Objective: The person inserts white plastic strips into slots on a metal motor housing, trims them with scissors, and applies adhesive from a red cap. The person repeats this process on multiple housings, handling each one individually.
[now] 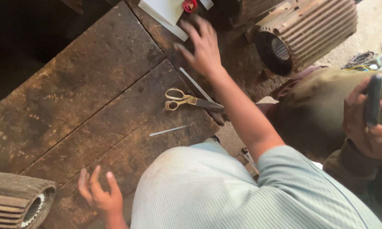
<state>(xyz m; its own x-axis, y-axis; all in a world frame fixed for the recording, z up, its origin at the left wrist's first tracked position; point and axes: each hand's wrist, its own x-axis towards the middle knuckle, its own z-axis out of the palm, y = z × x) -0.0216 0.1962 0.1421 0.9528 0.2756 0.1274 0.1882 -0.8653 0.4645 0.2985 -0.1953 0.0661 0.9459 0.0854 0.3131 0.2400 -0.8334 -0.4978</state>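
The right hand (204, 46), fingers spread and holding nothing, reaches toward the white paper sheets (165, 12) at the bench's far edge, likely light, floppy and best pinched at an edge, while the left hand (99, 193) rests open near the scissors (191, 101).

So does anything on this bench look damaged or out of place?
Nothing looks broken. The wooden bench is worn and stained. The scissors lie flat beside a thin white strip. The right hand reaches toward white sheets; the left hand rests open.

Motor housing (17, 203) cut off by bottom-left edge; white sheets (165, 12) cropped at top.
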